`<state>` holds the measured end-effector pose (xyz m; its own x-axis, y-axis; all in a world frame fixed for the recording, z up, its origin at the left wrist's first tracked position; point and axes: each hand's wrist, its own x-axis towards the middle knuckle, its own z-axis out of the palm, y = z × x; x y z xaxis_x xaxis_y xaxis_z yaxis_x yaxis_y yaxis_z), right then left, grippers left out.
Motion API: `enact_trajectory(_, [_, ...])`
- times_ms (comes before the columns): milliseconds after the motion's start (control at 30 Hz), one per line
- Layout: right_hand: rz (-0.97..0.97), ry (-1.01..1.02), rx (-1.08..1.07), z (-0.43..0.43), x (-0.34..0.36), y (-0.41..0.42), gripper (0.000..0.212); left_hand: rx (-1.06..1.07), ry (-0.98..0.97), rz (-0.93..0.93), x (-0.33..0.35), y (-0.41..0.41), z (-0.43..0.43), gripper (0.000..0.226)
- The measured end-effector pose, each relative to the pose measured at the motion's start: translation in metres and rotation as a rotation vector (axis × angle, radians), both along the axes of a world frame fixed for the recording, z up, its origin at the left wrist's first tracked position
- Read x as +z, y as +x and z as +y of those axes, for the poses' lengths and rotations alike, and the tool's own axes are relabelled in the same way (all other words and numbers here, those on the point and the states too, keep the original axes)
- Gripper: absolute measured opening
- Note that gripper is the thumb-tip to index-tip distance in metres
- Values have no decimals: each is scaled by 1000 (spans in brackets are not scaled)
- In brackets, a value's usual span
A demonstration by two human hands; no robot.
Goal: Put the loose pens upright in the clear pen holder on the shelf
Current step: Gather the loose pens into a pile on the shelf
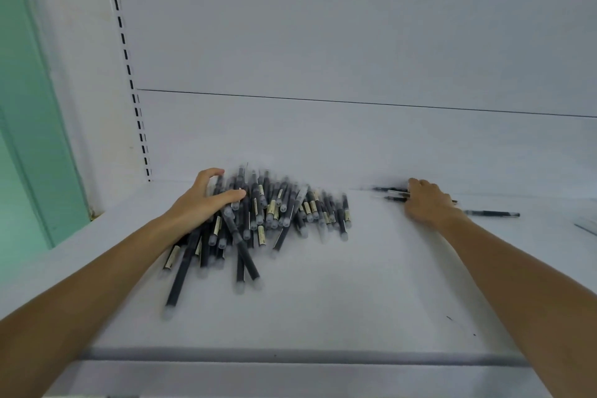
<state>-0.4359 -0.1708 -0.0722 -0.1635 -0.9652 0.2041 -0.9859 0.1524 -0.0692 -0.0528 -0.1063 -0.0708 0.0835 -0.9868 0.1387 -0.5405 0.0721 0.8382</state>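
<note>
Left hand [206, 200] rests on the left end of the pen pile [274, 213] on the white shelf [355, 284], fingers and thumb curled round several pens. Right hand [426, 203] covers a few separate pens [391, 194] by the back wall, well apart from the pile. Its fingers are hidden, so its grip cannot be told.

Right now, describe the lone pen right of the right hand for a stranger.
On the white shelf, look just right of the right hand. The lone pen lies flat there, apart from the pens under that hand and the pile.
</note>
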Motion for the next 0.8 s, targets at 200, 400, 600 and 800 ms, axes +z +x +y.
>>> enact_trajectory(200, [-89, 42, 149, -14, 7, -6, 45, 24, -15, 5, -2, -1, -1, 70])
enact_trajectory(400, [75, 131, 107, -14, 16, 6, 28, 29, -22, 12, -5, -1, -2, 71])
enact_trajectory(600, [134, 141, 210, -2, 19, 17, 19, 45, 7, 5, -1, -5, -4, 75])
enact_trajectory(800, [166, 117, 265, 18, 21, 0, 11, 64, 3, 1, 0, -9, 0, 69])
